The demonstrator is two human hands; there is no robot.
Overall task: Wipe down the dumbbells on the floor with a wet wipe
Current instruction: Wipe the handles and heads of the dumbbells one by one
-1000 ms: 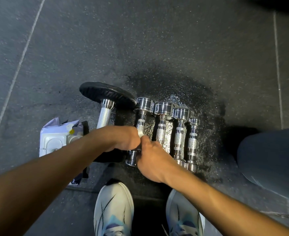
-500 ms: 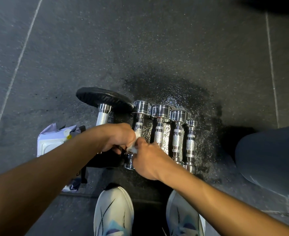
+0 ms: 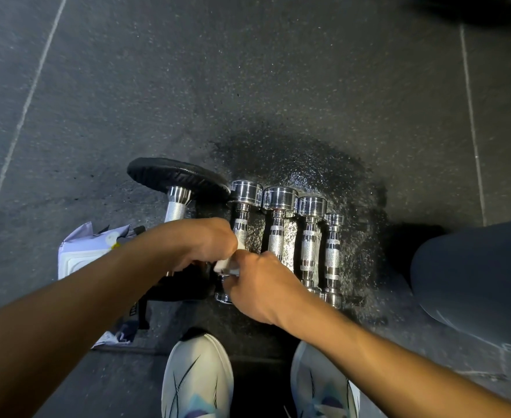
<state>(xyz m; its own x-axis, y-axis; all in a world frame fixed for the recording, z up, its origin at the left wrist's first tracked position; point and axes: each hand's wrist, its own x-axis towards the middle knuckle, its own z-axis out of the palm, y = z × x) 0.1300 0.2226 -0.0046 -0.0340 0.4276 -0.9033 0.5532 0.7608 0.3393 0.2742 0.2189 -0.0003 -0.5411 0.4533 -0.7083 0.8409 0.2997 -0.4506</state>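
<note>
Head: wet wipe [image 3: 226,263] between left hand [image 3: 201,244], right hand [image 3: 261,289], over dumbbell [image 3: 242,220].

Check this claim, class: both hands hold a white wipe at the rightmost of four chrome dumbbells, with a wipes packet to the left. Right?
One detail is wrong. The head view shows the left hand and right hand holding the white wipe at the leftmost chrome dumbbell; the rightmost dumbbell is untouched. The wipes packet does lie to the left.

Gym: speckled rubber floor tiles [image 3: 248,86], row of chrome dumbbells [image 3: 278,224], black weight plate [image 3: 170,176].
</note>
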